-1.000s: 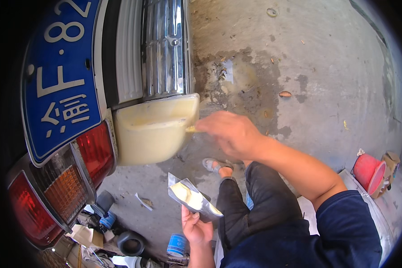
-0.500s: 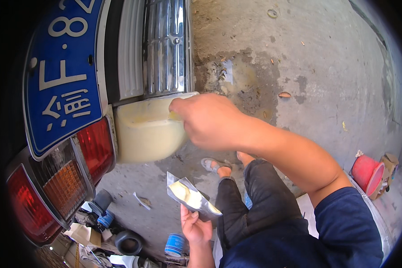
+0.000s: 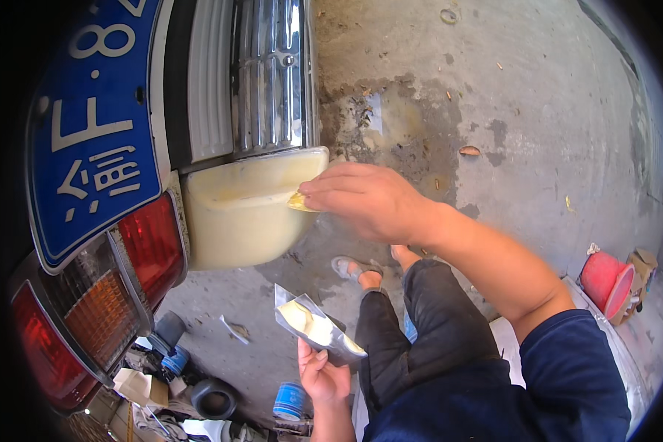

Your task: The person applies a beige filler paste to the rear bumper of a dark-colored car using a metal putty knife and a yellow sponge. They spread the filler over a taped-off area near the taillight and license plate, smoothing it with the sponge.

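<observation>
My right hand (image 3: 376, 199) grips a small yellow flexible spreader (image 3: 300, 201) against the cream, putty-smeared bumper corner (image 3: 239, 225), close to its right edge. Lower down, my left hand (image 3: 321, 372) holds a flat pad (image 3: 308, 324) covered in clear film, with pale cream paste on top. The bumper corner sits between a ribbed chrome trim strip (image 3: 269, 88) and a red and amber tail lamp (image 3: 147, 250), beside a blue number plate (image 3: 88, 147).
Below is a stained concrete floor (image 3: 530, 110). At the lower left lie a tyre (image 3: 215, 398), a blue can (image 3: 289, 401) and jumbled items. A red bucket (image 3: 604, 283) and a cardboard box (image 3: 641, 280) are at the right. My legs and sandalled feet are below.
My right hand with the spreader moved left onto the bumper corner, then slightly back to the right, its fingertips a little lower. My left hand has barely moved.
</observation>
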`<state>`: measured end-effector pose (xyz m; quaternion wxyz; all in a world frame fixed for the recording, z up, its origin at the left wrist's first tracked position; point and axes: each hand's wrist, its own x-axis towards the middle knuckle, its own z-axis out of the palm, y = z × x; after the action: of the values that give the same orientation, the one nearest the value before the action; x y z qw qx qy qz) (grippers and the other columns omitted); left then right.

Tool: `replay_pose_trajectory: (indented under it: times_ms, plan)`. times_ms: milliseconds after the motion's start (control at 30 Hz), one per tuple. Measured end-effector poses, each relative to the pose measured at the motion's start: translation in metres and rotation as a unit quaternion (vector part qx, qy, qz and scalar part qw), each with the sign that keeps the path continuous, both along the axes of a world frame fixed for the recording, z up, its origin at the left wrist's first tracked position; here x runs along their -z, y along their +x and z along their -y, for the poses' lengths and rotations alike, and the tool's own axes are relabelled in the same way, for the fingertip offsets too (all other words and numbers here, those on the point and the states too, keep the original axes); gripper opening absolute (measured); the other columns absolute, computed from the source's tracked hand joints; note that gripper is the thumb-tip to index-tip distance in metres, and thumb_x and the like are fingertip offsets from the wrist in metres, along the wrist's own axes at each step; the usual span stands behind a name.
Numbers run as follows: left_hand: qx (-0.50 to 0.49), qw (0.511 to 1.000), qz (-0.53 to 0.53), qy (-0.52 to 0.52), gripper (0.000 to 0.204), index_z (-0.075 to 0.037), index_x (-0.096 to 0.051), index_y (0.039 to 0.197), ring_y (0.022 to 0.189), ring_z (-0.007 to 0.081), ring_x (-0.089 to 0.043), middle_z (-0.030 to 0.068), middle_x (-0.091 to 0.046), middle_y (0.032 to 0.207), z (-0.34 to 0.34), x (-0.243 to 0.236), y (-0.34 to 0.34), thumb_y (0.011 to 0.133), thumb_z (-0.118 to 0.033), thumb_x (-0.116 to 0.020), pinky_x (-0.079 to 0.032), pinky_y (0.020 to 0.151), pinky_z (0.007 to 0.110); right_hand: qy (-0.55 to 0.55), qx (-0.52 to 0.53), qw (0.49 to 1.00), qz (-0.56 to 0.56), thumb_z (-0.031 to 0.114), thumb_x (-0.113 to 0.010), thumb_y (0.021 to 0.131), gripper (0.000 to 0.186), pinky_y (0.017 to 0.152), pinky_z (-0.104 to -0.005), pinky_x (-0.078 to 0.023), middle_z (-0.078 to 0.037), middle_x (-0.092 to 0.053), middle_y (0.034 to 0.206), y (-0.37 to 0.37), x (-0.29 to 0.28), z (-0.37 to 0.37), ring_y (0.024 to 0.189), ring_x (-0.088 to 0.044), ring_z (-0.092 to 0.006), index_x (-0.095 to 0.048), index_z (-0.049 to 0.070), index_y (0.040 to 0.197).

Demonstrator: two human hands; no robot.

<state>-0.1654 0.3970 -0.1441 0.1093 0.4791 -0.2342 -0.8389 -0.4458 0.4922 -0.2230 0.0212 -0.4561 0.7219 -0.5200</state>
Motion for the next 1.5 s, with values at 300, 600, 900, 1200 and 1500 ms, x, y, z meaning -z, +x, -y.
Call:
replay_pose_trajectory:
  times_ms: [300,600,900,1200,1500]
  plan:
    - [0.012,1.000,0.003,-0.005,0.072,0.002,-0.036,0.144,0.118,0.0325,-0.057,0.0182,-0.056,0.130,0.002,-0.001,-0.002,0.073,0.002,-0.053,-0.046,0.103,0.044,0.122,0.099,0.949,0.273,0.000,-0.058,0.081,0.034,0.073,-0.0402,-0.053,-0.017,-0.067,0.097,0.007,-0.005,-0.022,0.085,-0.065,-0.0349,-0.061,0.003,0.115]
    - [0.013,1.000,-0.001,0.002,0.072,0.003,-0.036,0.144,0.118,0.0324,-0.057,0.0183,-0.056,0.130,0.003,-0.001,-0.002,0.074,0.002,-0.053,-0.046,0.103,0.044,0.159,0.125,0.956,0.213,0.002,-0.055,0.080,0.029,0.070,-0.0499,-0.051,-0.024,-0.065,0.081,0.013,-0.037,0.016,0.078,-0.063,-0.0435,-0.059,-0.001,0.108]
    - [0.018,1.000,-0.011,0.001,0.071,0.003,-0.035,0.144,0.120,0.0327,-0.056,0.0187,-0.055,0.132,0.001,-0.006,-0.011,0.075,0.003,-0.051,-0.045,0.105,0.045,0.268,0.034,0.939,0.211,0.000,-0.055,0.074,0.023,0.065,-0.0513,-0.051,-0.025,-0.062,0.069,-0.014,-0.080,0.049,0.071,-0.063,-0.0448,-0.058,-0.005,0.096]
    - [0.023,1.000,-0.008,-0.007,0.072,0.003,-0.035,0.144,0.122,0.0325,-0.055,0.0188,-0.054,0.133,0.004,-0.006,-0.008,0.074,0.004,-0.051,-0.043,0.106,0.044,0.080,0.103,0.974,0.187,-0.002,-0.055,0.083,0.029,0.076,-0.0418,-0.052,-0.018,-0.066,0.092,-0.015,-0.027,-0.011,0.085,-0.064,-0.0350,-0.061,0.002,0.111]
    - [0.038,0.999,0.004,-0.011,0.072,0.003,-0.036,0.144,0.122,0.0320,-0.054,0.0178,-0.054,0.133,0.009,0.000,0.000,0.073,0.004,-0.049,-0.042,0.107,0.045,-0.044,0.199,0.977,0.064,-0.006,-0.057,0.076,0.032,0.079,-0.0425,-0.051,-0.012,-0.068,0.102,0.059,0.010,0.007,0.094,-0.063,-0.0338,-0.064,0.001,0.107]
